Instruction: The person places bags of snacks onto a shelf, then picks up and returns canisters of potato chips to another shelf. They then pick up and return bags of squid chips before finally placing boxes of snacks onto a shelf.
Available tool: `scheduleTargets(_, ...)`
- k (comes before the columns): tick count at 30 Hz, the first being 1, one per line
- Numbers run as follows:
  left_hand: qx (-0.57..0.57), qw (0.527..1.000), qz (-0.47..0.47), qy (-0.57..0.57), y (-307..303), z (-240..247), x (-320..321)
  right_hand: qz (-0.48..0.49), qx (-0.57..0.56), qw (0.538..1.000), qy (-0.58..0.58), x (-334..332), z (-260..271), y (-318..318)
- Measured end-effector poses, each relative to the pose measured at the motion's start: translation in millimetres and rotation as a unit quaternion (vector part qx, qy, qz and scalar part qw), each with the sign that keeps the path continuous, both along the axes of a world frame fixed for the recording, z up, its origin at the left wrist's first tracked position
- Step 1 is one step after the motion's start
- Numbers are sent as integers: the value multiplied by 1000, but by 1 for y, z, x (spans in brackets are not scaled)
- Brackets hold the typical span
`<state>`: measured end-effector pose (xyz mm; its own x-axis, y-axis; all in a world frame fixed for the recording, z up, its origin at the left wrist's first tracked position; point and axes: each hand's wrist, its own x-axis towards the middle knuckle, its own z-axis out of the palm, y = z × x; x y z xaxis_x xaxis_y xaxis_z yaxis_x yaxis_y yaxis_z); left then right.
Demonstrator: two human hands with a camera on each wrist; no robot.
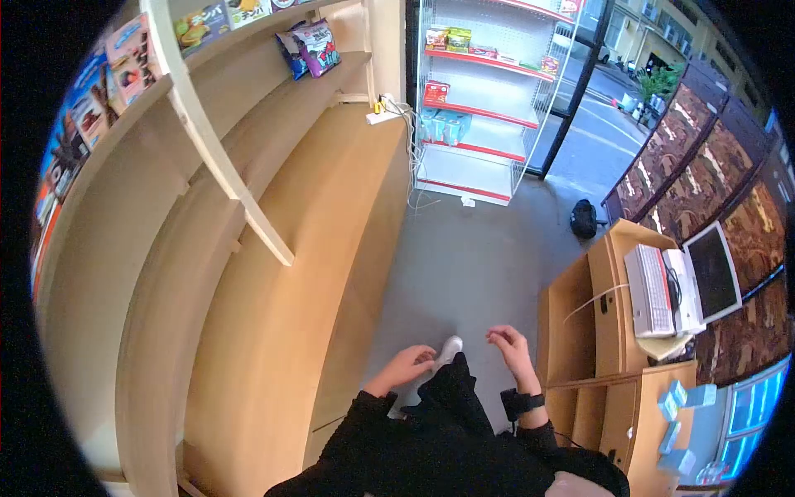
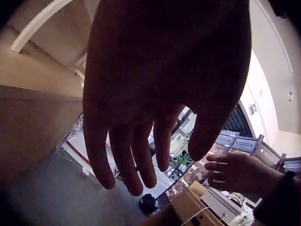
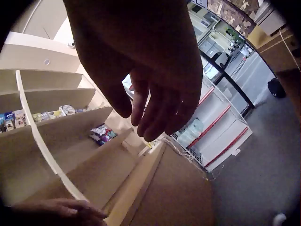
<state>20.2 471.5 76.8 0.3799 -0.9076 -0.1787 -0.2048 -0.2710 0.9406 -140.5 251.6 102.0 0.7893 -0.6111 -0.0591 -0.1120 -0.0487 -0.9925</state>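
Both hands hang in front of the body over the grey floor, holding nothing. My left hand (image 1: pixel 406 365) is beside the long wooden counter (image 1: pixel 273 331); in the left wrist view the same hand (image 2: pixel 164 80) shows its fingers loosely extended and the thumb apart. My right hand (image 1: pixel 512 349) is to the right, with a black band (image 1: pixel 522 403) at its wrist. Seen in the right wrist view, that hand (image 3: pixel 150 70) has relaxed, slightly bent fingers. Neither hand touches anything.
Wooden shelves at left hold magazines (image 1: pixel 83 120) and snack bags (image 1: pixel 313 50). A power strip (image 1: pixel 387 116) lies at the counter's far end. Ahead stands a white rack (image 1: pixel 480 108) with red edges; a black bag (image 1: pixel 584 219) is on the floor. At right, a cabinet holds a monitor (image 1: pixel 712 272).
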Motion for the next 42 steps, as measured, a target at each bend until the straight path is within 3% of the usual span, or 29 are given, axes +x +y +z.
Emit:
scheduleTargets(6,19,999,27,23,-69,9,79,-30,30,998,-39,96,4,-100)
scheduleTargets(13,17,993,107,-52,-148,43,174,145,-30,989,0,230,18,-161)
scheduleTargets(16,4,990,143,11,-165,43,197,225,-26,973,43,270,25,-164)
scheduleTargets(18,-2,986,163,23,-171,36,217,317,29,948,8,299,18,-165)
scheduleTargets(21,14,979,197,54,-180,36,246,351,69,933,42,338,20,-170)
scheduleTargets(25,-13,969,238,68,-190,34,302,375,70,924,7,395,5,-181)
scheduleTargets(30,-56,954,294,32,-215,98,399,375,6,926,37,474,31,-206)
scheduleTargets(35,-153,943,294,-18,-252,121,509,327,-74,942,12,542,54,-232)
scheduleTargets(37,-116,934,312,-133,-266,130,531,312,-41,949,7,553,57,-235)
scheduleTargets(38,-111,935,313,-125,-271,140,536,295,-13,955,-14,559,57,-234)
scheduleTargets(40,-227,922,290,-121,-280,169,549,300,13,954,5,569,39,-240)
scheduleTargets(42,-230,920,292,-126,-276,176,556,308,34,951,21,583,32,-245)
